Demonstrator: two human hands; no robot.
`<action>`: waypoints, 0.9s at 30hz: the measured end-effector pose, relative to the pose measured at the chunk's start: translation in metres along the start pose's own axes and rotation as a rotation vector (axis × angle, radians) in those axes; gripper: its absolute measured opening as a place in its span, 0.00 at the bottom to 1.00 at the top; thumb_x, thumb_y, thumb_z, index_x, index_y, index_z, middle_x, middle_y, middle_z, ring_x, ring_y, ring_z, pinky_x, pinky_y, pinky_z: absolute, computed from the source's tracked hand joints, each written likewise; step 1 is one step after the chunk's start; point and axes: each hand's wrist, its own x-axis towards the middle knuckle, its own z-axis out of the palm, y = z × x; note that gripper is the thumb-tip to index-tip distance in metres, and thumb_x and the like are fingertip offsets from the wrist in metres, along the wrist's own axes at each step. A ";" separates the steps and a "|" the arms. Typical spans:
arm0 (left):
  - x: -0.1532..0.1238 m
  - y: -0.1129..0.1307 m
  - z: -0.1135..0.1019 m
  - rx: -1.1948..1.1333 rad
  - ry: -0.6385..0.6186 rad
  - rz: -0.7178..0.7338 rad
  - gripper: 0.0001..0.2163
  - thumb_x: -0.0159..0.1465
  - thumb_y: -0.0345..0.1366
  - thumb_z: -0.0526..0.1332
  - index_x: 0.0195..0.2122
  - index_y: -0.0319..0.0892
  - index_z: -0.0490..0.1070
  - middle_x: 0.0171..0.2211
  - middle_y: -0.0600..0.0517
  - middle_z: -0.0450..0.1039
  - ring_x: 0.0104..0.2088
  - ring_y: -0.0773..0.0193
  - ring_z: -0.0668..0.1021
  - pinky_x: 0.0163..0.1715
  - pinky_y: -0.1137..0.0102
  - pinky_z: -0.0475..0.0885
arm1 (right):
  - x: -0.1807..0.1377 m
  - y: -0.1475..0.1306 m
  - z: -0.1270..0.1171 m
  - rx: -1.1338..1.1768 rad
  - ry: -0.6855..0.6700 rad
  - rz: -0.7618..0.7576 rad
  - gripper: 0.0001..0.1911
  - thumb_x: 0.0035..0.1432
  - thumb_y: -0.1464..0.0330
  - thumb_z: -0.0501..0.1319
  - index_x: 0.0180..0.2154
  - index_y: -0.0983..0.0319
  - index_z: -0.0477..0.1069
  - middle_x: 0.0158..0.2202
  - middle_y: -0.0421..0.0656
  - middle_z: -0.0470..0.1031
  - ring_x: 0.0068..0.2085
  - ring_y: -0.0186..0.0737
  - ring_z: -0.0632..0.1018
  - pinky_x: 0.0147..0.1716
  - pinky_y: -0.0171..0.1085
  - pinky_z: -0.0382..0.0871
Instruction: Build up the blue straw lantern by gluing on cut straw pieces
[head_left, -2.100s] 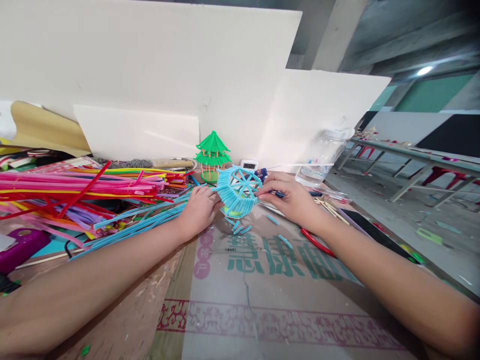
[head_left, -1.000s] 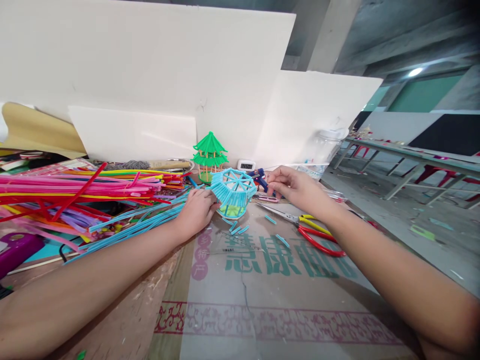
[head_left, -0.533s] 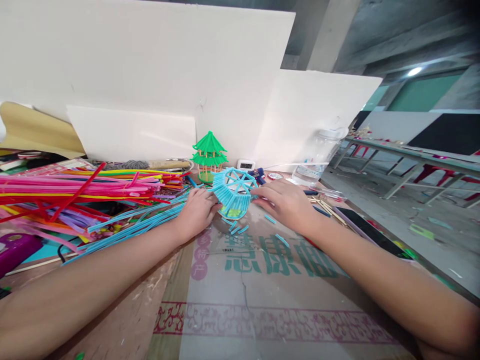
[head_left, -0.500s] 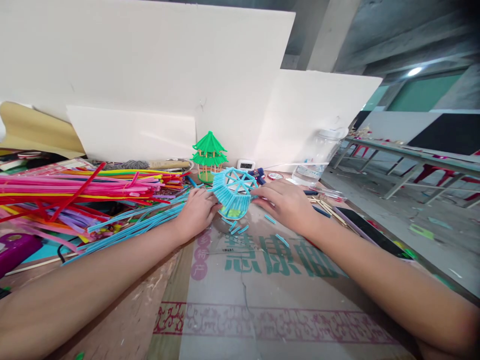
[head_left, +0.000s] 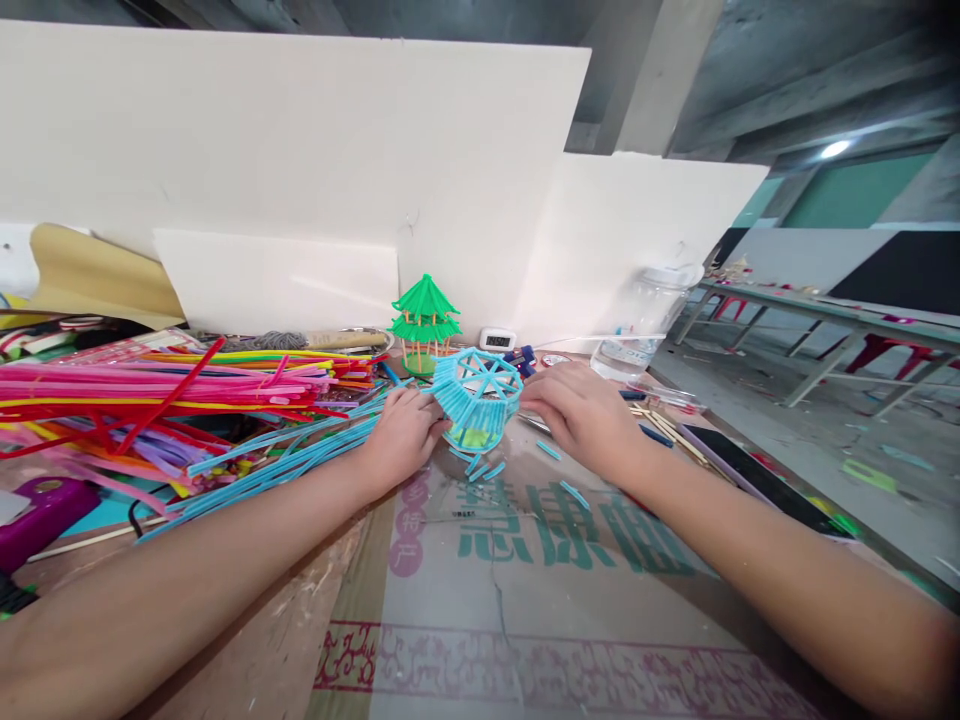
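A small pavilion-like model (head_left: 474, 405) made of light-blue pipe-cleaner pieces stands in the middle, with a spoked ring on top, a sloping blue skirt and a yellow-green base. Its left side is gripped by my left hand (head_left: 403, 435), fingers bent in and thumb near the lower edge. On the opposite side, my right hand (head_left: 585, 412) has thumb and fingertips pinched together at the skirt's edge; whether a small piece sits between them is hidden. Short cut blue pieces (head_left: 575, 494) lie on the printed plastic sheet (head_left: 480, 590) in front.
Behind the model stand a green tiered pagoda model (head_left: 426, 318) and a small digital timer (head_left: 496, 340). Bundles of coloured pipe cleaners (head_left: 165, 385) and a purple glue gun (head_left: 45, 515) crowd the left. To the right are a clear plastic jar (head_left: 637, 325), wooden sticks (head_left: 679, 435) and a phone (head_left: 757, 480).
The whole view has shifted slightly down and right. The blue model is tipped a little differently, showing its top ring more level. Both hands remain at its sides.
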 end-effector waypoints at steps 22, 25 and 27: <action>-0.001 -0.007 0.013 -0.025 0.017 -0.119 0.12 0.68 0.40 0.56 0.31 0.42 0.71 0.34 0.47 0.72 0.41 0.54 0.75 0.44 0.59 0.69 | -0.022 0.051 0.033 0.326 0.021 0.584 0.12 0.62 0.59 0.58 0.31 0.60 0.69 0.28 0.41 0.75 0.29 0.39 0.73 0.31 0.37 0.64; -0.001 -0.007 0.013 -0.044 0.022 -0.122 0.11 0.68 0.40 0.56 0.32 0.42 0.72 0.34 0.47 0.73 0.42 0.54 0.75 0.46 0.58 0.69 | -0.033 0.053 0.047 0.230 -0.115 0.583 0.13 0.64 0.59 0.56 0.32 0.59 0.69 0.29 0.41 0.76 0.30 0.40 0.75 0.30 0.37 0.63; 0.000 -0.007 0.013 -0.054 0.010 -0.130 0.11 0.68 0.40 0.56 0.32 0.41 0.72 0.35 0.46 0.73 0.42 0.53 0.75 0.46 0.57 0.69 | -0.037 0.052 0.051 0.179 -0.195 0.538 0.13 0.67 0.60 0.53 0.35 0.59 0.70 0.31 0.42 0.78 0.31 0.41 0.76 0.31 0.37 0.64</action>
